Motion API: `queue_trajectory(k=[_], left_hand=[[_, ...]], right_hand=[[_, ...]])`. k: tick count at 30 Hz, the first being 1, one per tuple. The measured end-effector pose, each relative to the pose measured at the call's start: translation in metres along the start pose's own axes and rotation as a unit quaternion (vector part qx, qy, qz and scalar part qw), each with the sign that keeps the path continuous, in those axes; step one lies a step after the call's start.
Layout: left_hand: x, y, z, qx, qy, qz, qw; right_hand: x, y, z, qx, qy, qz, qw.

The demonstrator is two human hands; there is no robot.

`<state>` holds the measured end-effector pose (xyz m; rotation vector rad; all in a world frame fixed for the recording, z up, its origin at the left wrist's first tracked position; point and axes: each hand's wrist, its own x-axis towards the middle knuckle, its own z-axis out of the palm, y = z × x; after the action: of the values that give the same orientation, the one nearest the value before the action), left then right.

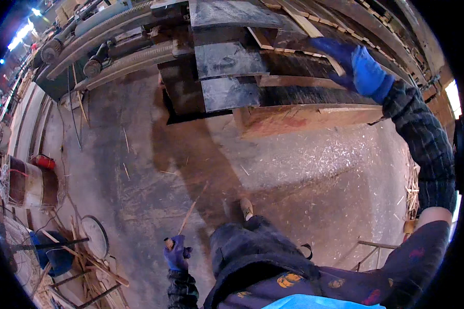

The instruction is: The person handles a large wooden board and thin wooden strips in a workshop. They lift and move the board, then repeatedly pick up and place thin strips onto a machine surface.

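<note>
i stand here and look at the big dark bench (229,59), and one person is working close to it. the person's left hand (177,253), in a purple-blue glove, is down low on the near side of the bench, well apart from it. its fingers are curled shut around a thin stick (191,212). the stick points up and away from the hand, toward the bench, and does not touch it.

the right hand (358,72), in a blue glove, reaches out over the right part of the bench. its fingers go across a pale wood strip (304,23) there, and its thumb is apart from them. i cannot tell if they grip the strip or just rest on it.

left of the bench there are rollers (93,67). farther left and nearer the person is a barrel (49,186), with a small red thing (43,161) beside it. nearer still are a blue bucket (56,257), a round pale disc (94,236) and a heap of wood scraps (105,273). on the near side of the bench, the floor (134,206) has little bits of wood on it. the person's shoe (246,208) is there too.
</note>
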<state>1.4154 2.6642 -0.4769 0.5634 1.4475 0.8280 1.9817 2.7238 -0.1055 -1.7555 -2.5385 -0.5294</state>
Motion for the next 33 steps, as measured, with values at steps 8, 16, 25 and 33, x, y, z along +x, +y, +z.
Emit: queue_trajectory(k=[8,16,25,33], left_hand=[[0.010,0.002,0.034,0.038,-0.011,-0.011,0.999],[0.012,-0.004,0.039,0.051,0.005,-0.026,0.998],[0.030,-0.011,0.057,0.052,0.003,-0.036,0.998],[0.035,0.006,0.084,0.076,-0.011,-0.021,0.997]], right_hand=[[0.023,0.073,0.024,0.108,-0.040,0.044,0.992],[0.038,0.064,0.021,0.027,0.013,0.041,0.999],[0.061,0.102,0.022,0.263,-0.142,0.153,0.942],[0.060,0.106,0.011,0.087,-0.143,0.036,0.985]])
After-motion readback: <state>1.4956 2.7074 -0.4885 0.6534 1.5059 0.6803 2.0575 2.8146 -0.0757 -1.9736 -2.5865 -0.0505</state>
